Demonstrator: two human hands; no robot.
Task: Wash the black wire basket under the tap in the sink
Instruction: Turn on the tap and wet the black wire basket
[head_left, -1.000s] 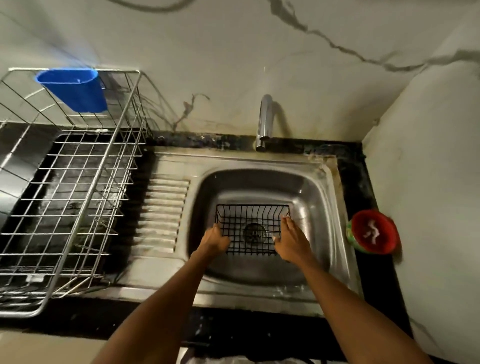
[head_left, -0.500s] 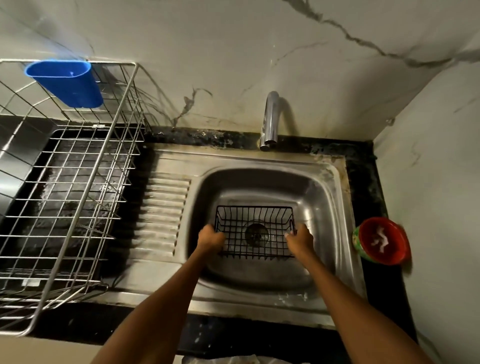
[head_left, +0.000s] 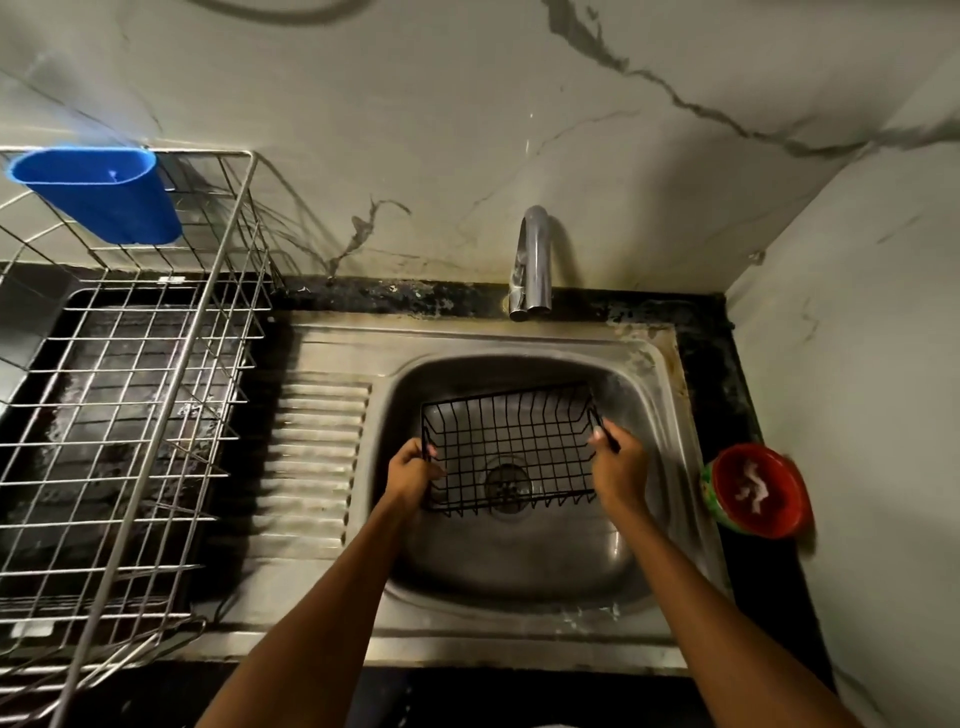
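Observation:
The black wire basket (head_left: 511, 441) hangs tilted inside the steel sink (head_left: 649, 395), its far right corner raised, above the drain (head_left: 508, 484). My left hand (head_left: 413, 473) grips its left rim. My right hand (head_left: 618, 465) grips its right rim. The chrome tap (head_left: 532, 265) curves out from the back wall beyond the basket. No water is visible running from it.
A large steel dish rack (head_left: 130, 415) with a blue plastic cup holder (head_left: 98, 195) fills the counter on the left. The ribbed drainboard (head_left: 311, 457) lies between rack and basin. A red bowl (head_left: 758, 488) with something white inside sits on the black counter at right.
Both hands have closed on the basket's sides and lifted it off the sink bottom, tilting its right side upward. The view has shifted slightly.

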